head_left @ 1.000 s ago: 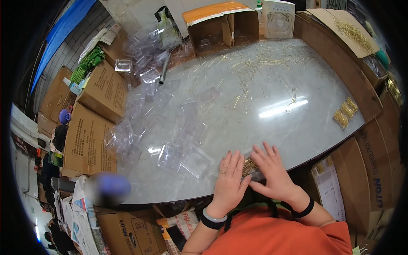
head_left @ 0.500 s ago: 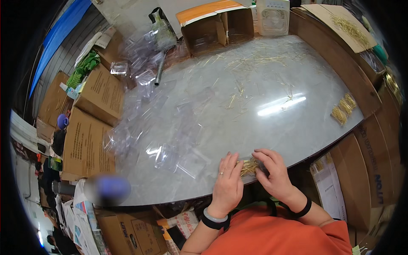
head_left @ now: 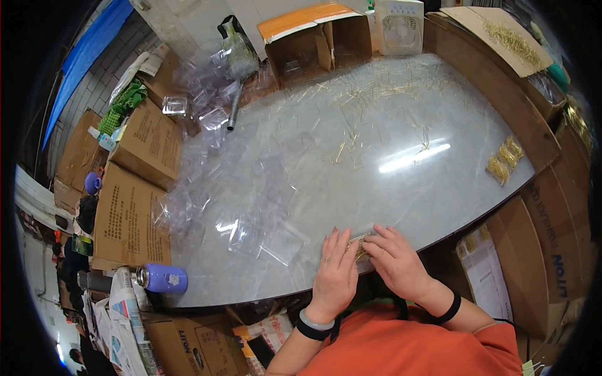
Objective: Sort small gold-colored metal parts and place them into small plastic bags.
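Since a second ago I see both hands pulled in closer to the table edge; fingers that were fanned out are now bunched over the work. Left hand (head_left: pixel 337 268) lies flat, palm down, fingers together, tips touching the small bundle of gold pins (head_left: pixel 362 244). Right hand (head_left: pixel 394 260) curls over the same bundle from the other side, fingertips pressed on it; I can't tell whether it's actually pinched. The bundle sits between the two sets of fingertips, mostly covered, at the near edge of the grey marble-look table (head_left: pixel 313 125). Clear plastic cases (head_left: pixel 263 235) lie just left of the left hand. Loose gold pins (head_left: pixel 370 100) are scattered at the far side, with small gold stacks (head_left: pixel 505 161) at the right edge. Cardboard boxes (head_left: pixel 135 182) ring the table, a purple flask (head_left: pixel 162 279) near left, a white fan (head_left: pixel 399 17) at back.
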The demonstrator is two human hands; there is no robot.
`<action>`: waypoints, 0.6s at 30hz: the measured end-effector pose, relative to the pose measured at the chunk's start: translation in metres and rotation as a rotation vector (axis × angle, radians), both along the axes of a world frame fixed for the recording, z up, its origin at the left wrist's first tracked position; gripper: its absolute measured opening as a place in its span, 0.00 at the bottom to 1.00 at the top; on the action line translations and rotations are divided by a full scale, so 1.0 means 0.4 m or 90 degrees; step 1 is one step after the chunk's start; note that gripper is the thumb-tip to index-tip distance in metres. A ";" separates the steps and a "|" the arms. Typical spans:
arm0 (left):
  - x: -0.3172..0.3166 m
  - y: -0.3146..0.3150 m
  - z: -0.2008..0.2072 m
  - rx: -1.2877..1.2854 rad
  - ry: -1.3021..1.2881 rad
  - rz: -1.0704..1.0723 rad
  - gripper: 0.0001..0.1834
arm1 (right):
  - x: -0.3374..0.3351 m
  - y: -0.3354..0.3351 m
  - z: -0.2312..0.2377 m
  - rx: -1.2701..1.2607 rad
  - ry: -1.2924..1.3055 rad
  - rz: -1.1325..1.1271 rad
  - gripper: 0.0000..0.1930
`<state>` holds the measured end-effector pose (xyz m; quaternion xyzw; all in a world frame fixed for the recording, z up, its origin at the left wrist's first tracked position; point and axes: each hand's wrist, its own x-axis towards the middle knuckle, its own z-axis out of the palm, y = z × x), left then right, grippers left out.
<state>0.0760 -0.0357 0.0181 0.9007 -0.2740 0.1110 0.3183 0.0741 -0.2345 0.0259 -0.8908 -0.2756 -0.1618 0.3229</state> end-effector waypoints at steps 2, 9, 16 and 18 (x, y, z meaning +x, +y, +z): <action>0.003 0.002 -0.001 -0.004 -0.014 0.006 0.25 | 0.004 -0.012 0.032 0.073 0.089 0.027 0.22; 0.004 -0.009 0.010 0.020 -0.032 0.020 0.28 | 0.275 -0.209 0.095 -0.154 0.124 -0.118 0.36; 0.007 -0.012 0.002 0.030 -0.042 0.014 0.30 | 0.641 -0.334 -0.030 -0.278 0.335 -0.460 0.50; 0.005 -0.006 -0.016 0.030 -0.055 0.026 0.30 | 0.697 -0.251 -0.024 -0.289 0.284 -0.360 0.50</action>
